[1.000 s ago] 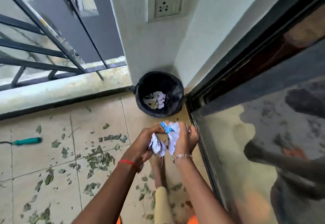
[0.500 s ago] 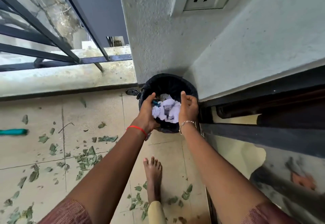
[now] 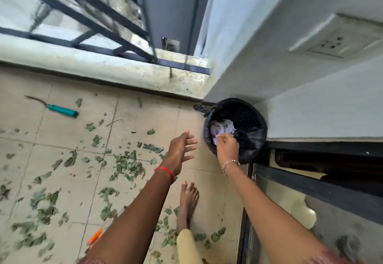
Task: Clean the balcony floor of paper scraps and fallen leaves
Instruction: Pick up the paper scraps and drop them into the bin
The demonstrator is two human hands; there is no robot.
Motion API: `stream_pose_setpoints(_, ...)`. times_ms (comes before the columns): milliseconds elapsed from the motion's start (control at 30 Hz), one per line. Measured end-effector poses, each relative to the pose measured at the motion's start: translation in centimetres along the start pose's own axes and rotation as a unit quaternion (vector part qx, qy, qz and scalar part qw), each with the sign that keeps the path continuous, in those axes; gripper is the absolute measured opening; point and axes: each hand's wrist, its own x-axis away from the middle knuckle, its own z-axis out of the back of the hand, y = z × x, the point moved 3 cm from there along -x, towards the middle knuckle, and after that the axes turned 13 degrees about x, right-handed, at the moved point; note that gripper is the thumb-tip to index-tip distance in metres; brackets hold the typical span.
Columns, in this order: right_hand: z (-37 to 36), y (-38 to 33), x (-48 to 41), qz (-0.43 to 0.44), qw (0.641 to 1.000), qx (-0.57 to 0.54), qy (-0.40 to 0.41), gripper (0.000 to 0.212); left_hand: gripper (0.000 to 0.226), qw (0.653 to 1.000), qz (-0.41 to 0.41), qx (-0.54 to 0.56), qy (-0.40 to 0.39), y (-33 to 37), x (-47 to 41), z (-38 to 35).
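Paper scraps (image 3: 222,128) lie crumpled and white inside the black-lined bin (image 3: 256,118). They sit on the side of it nearest the person, and I can make out nothing else in it. The paper part of the job therefore looks largely done, since no paper shows on the floor (image 3: 62,143) in this view.

Fallen leaves (image 3: 128,163) are what is left, by my reading. They are scattered over the tiles to the left of the bin, thickest in a patch a little to its left. More are strewn below the bin, where a bare foot (image 3: 187,199) stands. As far as I can tell, none are in the bin.

The right hand (image 3: 227,147) hangs over the bin's near rim with its fingers curled, right at the paper; I cannot tell whether it pinches a piece. The left hand (image 3: 182,151) is just left of the bin, fingers spread and holding nothing. A green-handled tool (image 3: 62,110) lies well to the left of the bin.
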Motion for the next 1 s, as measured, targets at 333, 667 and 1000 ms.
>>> stream_pose_setpoints(333,-15.0,-9.9,18.4,0.318,0.884,0.315,-0.139,0.021,0.043,0.865,-0.249,-0.404,0.166,-0.4,10.8,24.1)
stream_pose_setpoints(667,-30.2,-14.0,39.0,0.499,0.671,0.499,-0.229,0.034,0.057,0.826,-0.16,-0.437,0.32,-8.7,22.5,46.2)
stream_pose_setpoints(1000,-39.1,-11.0,50.9,0.546,0.479,0.636,-0.262,0.04,0.051,0.85,-0.108,-0.324,0.401,-19.7,30.1,59.9)
